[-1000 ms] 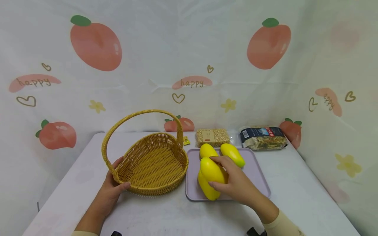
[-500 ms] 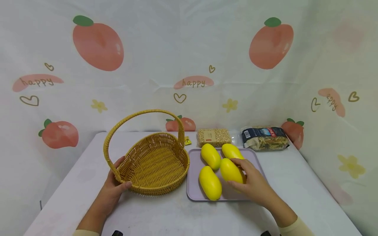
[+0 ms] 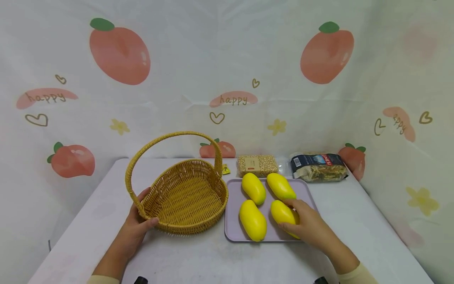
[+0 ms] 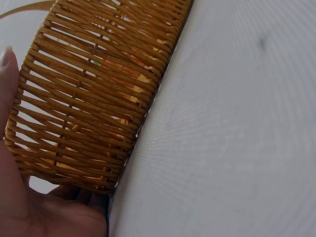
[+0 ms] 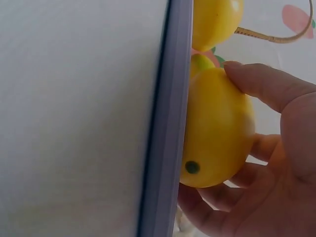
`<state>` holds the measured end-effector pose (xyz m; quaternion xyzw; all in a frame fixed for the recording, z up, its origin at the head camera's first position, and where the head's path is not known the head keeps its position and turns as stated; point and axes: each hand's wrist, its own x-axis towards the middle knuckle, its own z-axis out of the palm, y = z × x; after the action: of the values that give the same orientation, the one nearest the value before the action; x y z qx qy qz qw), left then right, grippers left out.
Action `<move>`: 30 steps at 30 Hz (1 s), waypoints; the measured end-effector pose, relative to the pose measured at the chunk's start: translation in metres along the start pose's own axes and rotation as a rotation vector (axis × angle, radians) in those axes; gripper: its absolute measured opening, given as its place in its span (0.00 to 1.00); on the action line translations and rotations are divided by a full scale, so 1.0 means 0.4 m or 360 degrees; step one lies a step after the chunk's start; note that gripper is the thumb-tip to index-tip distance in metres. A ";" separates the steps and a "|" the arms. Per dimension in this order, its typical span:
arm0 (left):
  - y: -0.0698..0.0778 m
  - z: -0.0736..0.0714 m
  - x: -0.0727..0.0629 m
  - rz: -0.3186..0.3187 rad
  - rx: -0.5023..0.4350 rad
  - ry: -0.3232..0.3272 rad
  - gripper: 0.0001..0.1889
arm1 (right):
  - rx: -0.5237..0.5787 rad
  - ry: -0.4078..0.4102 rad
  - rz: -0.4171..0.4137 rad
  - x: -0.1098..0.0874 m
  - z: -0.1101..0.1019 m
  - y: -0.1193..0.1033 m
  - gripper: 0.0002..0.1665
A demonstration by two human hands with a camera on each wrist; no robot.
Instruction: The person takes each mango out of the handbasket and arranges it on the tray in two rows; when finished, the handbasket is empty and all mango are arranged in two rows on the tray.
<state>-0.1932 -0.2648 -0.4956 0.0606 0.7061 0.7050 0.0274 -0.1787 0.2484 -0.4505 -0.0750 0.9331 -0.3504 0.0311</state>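
Note:
My left hand (image 3: 136, 224) grips the left side of a woven wicker basket (image 3: 188, 199) by its rim, thumb over the front edge and fingers behind. The basket has a tall arched handle, and its woven bottom is visible. In the left wrist view, the basket's wall (image 4: 84, 94) sits low against the white tabletop. Around a yellow mango (image 3: 283, 213) at the tray's front right, the fingers and thumb of my right hand (image 3: 307, 221) are curled. The right wrist view has this mango (image 5: 219, 123) right at the tray surface, a dark spot on its end.
Three more mangoes lie on the lilac tray (image 3: 232, 227): one front left (image 3: 253, 221), one back left (image 3: 253, 188), one back right (image 3: 281, 186). Behind it are a pack of pale kernels (image 3: 257, 165), a pasta bag (image 3: 319, 167) and a small yellow packet (image 3: 226, 169).
My right hand has moved the mango rightward from over the front left one, then down to the tray's front right. The left hand and basket stay put.

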 end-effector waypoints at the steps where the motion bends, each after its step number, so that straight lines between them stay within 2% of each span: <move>1: 0.000 0.000 0.000 0.0002 0.0005 -0.0003 0.51 | -0.0006 0.0002 0.0004 0.000 0.001 0.001 0.43; 5: -0.001 0.000 0.000 0.0012 0.0011 -0.0009 0.51 | -0.0029 -0.0018 0.0032 -0.003 -0.005 -0.002 0.44; 10: -0.002 0.000 -0.001 0.0030 0.0001 -0.0014 0.51 | -0.0030 -0.0143 0.0092 -0.011 -0.033 -0.014 0.42; 14: -0.001 0.000 -0.001 0.0023 -0.0002 -0.0011 0.51 | -0.0021 -0.0198 0.0081 -0.015 -0.052 -0.017 0.39; 23: 0.000 0.001 -0.002 0.0018 -0.0006 -0.0008 0.51 | -0.0006 -0.0058 0.0069 -0.007 -0.028 -0.011 0.37; 30: 0.000 -0.001 0.000 0.0023 -0.0006 -0.0022 0.52 | 0.0006 -0.0037 0.0075 -0.009 -0.027 -0.015 0.36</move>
<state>-0.1931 -0.2651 -0.4955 0.0707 0.7040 0.7062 0.0272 -0.1757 0.2516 -0.4385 -0.0572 0.9335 -0.3503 0.0503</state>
